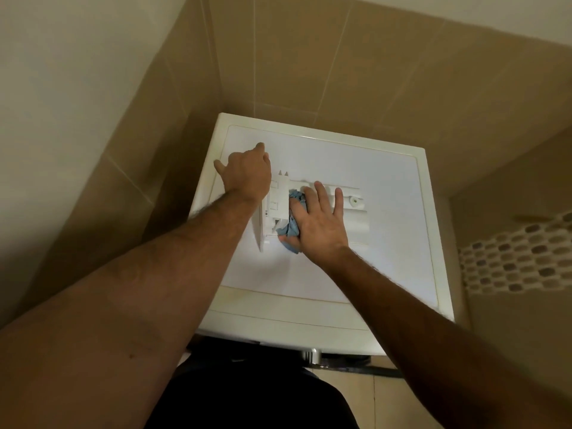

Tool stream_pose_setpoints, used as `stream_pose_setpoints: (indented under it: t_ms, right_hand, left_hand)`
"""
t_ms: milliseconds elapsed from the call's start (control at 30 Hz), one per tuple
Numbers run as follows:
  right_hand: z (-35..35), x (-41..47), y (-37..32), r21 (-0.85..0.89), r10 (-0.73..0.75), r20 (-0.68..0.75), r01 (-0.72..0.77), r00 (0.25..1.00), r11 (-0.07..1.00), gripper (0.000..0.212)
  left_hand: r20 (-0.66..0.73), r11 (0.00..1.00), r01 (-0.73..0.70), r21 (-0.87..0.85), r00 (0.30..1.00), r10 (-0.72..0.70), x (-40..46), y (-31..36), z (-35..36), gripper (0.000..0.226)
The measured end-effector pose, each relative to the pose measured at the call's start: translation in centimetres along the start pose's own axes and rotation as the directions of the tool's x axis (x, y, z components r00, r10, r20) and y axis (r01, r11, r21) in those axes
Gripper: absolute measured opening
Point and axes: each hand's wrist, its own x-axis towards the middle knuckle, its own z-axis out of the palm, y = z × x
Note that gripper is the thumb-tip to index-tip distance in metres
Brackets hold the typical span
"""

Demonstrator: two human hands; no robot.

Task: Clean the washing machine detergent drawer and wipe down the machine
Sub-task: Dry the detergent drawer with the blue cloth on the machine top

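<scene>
His right hand [318, 224] presses a blue cloth [289, 228] flat-fingered into the detergent drawer [278, 202], which lies atop the washing machine [309, 292]; left hand [247, 171] grips the drawer's far end. Drawer cleaning looks midway; the machine wipe-down seems still to come.

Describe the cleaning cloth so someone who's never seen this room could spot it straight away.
Find the white washing machine in the tiled corner. On its flat top lies a white detergent drawer. The cloth is the crumpled blue rag under the right hand, the only coloured thing on the white lid.
</scene>
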Motion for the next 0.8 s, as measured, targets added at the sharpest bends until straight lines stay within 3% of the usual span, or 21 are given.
stream_pose_setpoints:
  t_ms: [800]
  right_hand:
    - [2.1, -2.9, 8.3, -0.051, 0.017, 0.0, -0.017, 1.0, 0.999, 0.086]
  left_hand:
    - [0.009, 1.0, -0.027, -0.003, 1.0, 0.027, -0.3, 0.2, -0.6, 0.042]
